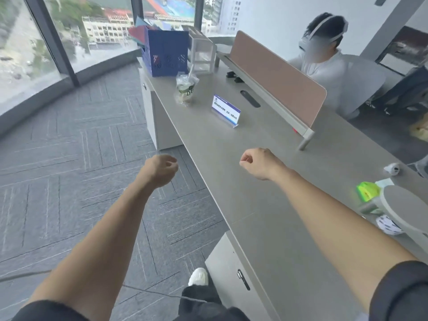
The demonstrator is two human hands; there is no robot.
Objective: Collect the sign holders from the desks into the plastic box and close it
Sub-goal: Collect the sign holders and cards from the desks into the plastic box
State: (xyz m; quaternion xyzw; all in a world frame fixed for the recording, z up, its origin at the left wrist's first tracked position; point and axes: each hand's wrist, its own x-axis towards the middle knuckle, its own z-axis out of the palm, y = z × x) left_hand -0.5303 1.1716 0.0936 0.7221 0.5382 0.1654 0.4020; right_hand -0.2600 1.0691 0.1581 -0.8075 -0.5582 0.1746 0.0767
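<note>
A clear sign holder (225, 110) with a white and blue card stands upright on the grey desk (266, 205), near the pink divider. My right hand (257, 163) hovers over the desk a short way in front of the holder, fingers curled into a loose fist with nothing in them. My left hand (161, 169) is out over the carpet just off the desk's left edge, also curled shut and holding nothing. No plastic box for the holders is in view that I can tell.
An iced drink cup in a bag (186, 88), a blue crate (165, 52) and a clear organiser (201, 53) stand at the desk's far end. A person with a headset (324, 54) sits behind the pink divider (278, 75). A green object (368, 191) lies at right.
</note>
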